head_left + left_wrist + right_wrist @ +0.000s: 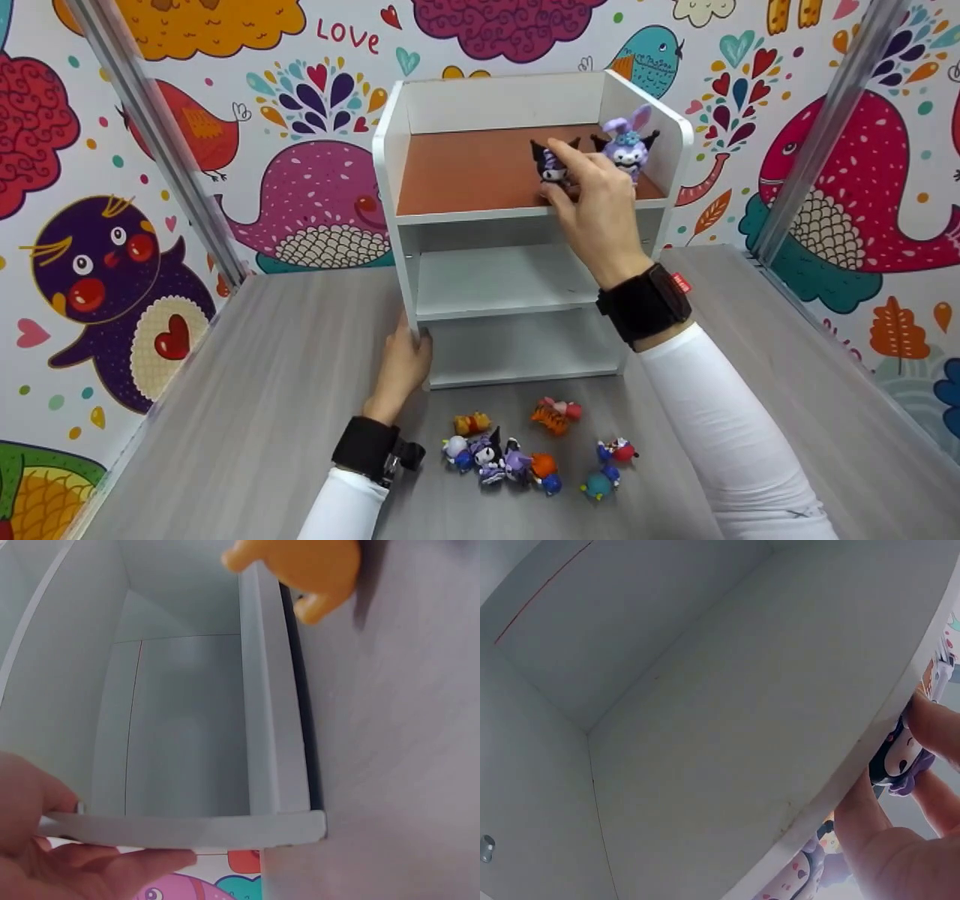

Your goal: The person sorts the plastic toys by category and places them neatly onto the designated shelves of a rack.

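A small white shelf unit (517, 306) with a brown top board (465, 169) stands before me. My right hand (600, 210) pinches a black-and-purple figurine (552, 166) between thumb and fingers over the front of that board. In the right wrist view, the figurine (901, 754) shows by the board's edge, partly covered by the fingers. Just right of it, a lilac figurine with bunny ears (627, 150) stands near the side wall. My left hand (402, 364) grips the unit's left side panel low down. The left wrist view shows its thumb inside the panel (187, 831) and fingers outside.
Several small figurines lie on the grey table (300, 390) in front of the unit, among them a yellow-orange one (472, 423), an orange striped one (553, 417) and a black-and-purple one (489, 456). Printed panels (315, 195) and metal posts (169, 150) enclose the table.
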`<state>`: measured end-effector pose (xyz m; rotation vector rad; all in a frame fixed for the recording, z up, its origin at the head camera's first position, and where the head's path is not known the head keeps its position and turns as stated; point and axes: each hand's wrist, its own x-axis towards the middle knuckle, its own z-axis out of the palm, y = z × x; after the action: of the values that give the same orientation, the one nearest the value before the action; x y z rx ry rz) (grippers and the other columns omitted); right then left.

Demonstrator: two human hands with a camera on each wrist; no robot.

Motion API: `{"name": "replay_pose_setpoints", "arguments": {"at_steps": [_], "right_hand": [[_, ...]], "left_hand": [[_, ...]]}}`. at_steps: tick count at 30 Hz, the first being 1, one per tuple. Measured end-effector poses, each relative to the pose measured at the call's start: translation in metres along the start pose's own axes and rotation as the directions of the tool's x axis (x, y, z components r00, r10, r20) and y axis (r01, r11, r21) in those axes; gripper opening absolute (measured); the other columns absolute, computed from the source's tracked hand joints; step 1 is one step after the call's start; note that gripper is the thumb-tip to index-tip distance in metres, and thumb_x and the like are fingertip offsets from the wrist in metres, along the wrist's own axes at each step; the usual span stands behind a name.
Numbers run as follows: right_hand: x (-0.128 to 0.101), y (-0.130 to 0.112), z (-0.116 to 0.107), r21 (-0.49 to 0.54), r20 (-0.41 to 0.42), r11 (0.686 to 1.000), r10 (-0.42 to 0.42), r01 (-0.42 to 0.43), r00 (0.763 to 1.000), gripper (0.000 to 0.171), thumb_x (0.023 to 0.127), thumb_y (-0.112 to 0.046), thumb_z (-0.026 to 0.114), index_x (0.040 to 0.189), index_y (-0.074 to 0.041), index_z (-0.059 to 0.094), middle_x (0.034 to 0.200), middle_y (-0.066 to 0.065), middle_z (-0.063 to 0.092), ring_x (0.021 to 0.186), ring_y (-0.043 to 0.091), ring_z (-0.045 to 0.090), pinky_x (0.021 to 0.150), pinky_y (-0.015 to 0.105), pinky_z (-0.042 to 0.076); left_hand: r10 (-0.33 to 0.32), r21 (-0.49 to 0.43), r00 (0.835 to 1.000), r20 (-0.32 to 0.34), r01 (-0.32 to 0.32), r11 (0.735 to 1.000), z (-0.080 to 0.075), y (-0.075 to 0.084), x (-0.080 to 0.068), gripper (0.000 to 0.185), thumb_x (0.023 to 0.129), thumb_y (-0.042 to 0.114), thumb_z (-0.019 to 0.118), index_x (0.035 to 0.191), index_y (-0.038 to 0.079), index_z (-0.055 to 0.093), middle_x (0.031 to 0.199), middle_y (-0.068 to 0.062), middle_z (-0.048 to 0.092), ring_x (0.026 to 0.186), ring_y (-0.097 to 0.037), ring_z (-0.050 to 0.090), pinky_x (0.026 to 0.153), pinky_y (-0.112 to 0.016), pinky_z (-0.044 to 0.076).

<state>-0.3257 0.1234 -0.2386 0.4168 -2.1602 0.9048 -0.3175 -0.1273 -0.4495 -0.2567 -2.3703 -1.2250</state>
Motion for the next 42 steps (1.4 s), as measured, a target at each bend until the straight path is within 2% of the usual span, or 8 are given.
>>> {"name": "replay_pose_setpoints", "arguments": {"at_steps": [5, 11, 19, 23, 29, 33, 38, 42], "right_hand": [[0.0002, 0.0007, 0.0025, 0.0, -0.011, 1.0, 0.002, -0.002, 1.0, 0.048, 0.091, -0.014, 0.074, 0.138, -0.013, 0.063, 0.12, 0.022, 0.067, 0.106, 0.033, 0.063, 0.091, 0.047, 0.049], [0.0002, 0.0019, 0.0047, -0.013, -0.01, 1.0, 0.002, -0.002, 1.0, 0.049, 0.091, -0.014, 0.073, 0.139, -0.014, 0.062, 0.122, 0.022, 0.066, 0.116, 0.038, 0.06, 0.1, 0.052, 0.044], [-0.0005, 0.0033, 0.0064, -0.039, -0.013, 0.999, -0.021, 0.02, 1.0, 0.05, 0.092, -0.015, 0.073, 0.14, -0.013, 0.06, 0.124, 0.02, 0.069, 0.118, 0.036, 0.063, 0.104, 0.051, 0.043], [-0.0001, 0.0038, 0.0067, -0.04, -0.007, 0.999, -0.024, 0.023, 1.0, 0.051, 0.092, -0.016, 0.073, 0.141, -0.014, 0.059, 0.125, 0.019, 0.069, 0.117, 0.035, 0.064, 0.104, 0.05, 0.045], [-0.0007, 0.0041, 0.0065, -0.047, 0.009, 0.999, -0.023, 0.024, 1.0, 0.052, 0.093, -0.017, 0.071, 0.143, -0.015, 0.057, 0.132, 0.017, 0.066, 0.123, 0.033, 0.062, 0.107, 0.051, 0.042], [-0.0014, 0.0047, 0.0069, -0.041, 0.01, 0.999, -0.026, 0.026, 1.0, 0.054, 0.093, -0.016, 0.071, 0.144, -0.016, 0.056, 0.134, 0.017, 0.065, 0.125, 0.034, 0.061, 0.109, 0.053, 0.04], [-0.0022, 0.0058, 0.0078, -0.036, 0.004, 0.998, -0.049, 0.049, 0.999, 0.056, 0.092, -0.021, 0.073, 0.145, -0.014, 0.054, 0.132, 0.018, 0.066, 0.12, 0.033, 0.064, 0.104, 0.051, 0.043], [-0.004, 0.0059, 0.0069, -0.034, -0.003, 0.996, -0.083, 0.083, 0.997, 0.058, 0.092, -0.021, 0.073, 0.146, -0.013, 0.053, 0.13, 0.018, 0.067, 0.098, 0.03, 0.068, 0.089, 0.046, 0.048]], "left_hand": [[0.012, -0.006, 1.0, -0.002, -0.012, 1.0, 0.0003, 0.0001, 0.0009, 0.059, 0.095, -0.001, 0.051, 0.151, -0.004, 0.033, 0.091, -0.029, 0.071, 0.063, -0.025, 0.063, 0.06, -0.041, 0.049], [0.0, -0.007, 1.0, -0.003, 0.0, 1.0, 0.0006, -0.0004, 0.0012, 0.06, 0.095, 0.0, 0.051, 0.152, -0.004, 0.032, 0.095, -0.031, 0.07, 0.066, -0.028, 0.064, 0.061, -0.043, 0.05], [-0.016, 0.0, 1.0, 0.002, 0.016, 1.0, -0.0002, -0.0001, 0.0002, 0.059, 0.096, 0.0, 0.051, 0.152, -0.003, 0.033, 0.076, -0.024, 0.067, 0.058, -0.02, 0.055, 0.056, -0.037, 0.046], [-0.023, 0.002, 1.0, 0.0, 0.023, 1.0, -0.0002, 0.0006, -0.0001, 0.059, 0.095, 0.0, 0.051, 0.151, -0.003, 0.034, 0.073, -0.022, 0.066, 0.057, -0.018, 0.053, 0.056, -0.037, 0.046], [-0.009, -0.001, 1.0, -0.009, 0.009, 1.0, 0.0013, 0.0, -0.0002, 0.056, 0.094, -0.002, 0.052, 0.148, -0.005, 0.037, 0.097, -0.032, 0.07, 0.07, -0.032, 0.068, 0.063, -0.046, 0.053], [-0.032, -0.005, 0.999, 0.016, 0.032, 0.999, 0.0008, 0.0009, 0.0007, 0.057, 0.096, -0.001, 0.051, 0.151, -0.005, 0.034, 0.087, -0.029, 0.07, 0.06, -0.027, 0.064, 0.055, -0.038, 0.048], [-0.044, -0.011, 0.999, 0.022, 0.044, 0.999, 0.0001, 0.0016, 0.0015, 0.058, 0.096, 0.0, 0.051, 0.152, -0.003, 0.033, 0.084, -0.025, 0.069, 0.054, -0.015, 0.055, 0.052, -0.03, 0.043], [-0.038, -0.007, 0.999, 0.02, 0.038, 0.999, 0.0001, 0.0006, 0.0014, 0.057, 0.096, -0.001, 0.051, 0.15, -0.005, 0.033, 0.073, -0.02, 0.065, 0.051, -0.013, 0.048, 0.051, -0.031, 0.041]]}}
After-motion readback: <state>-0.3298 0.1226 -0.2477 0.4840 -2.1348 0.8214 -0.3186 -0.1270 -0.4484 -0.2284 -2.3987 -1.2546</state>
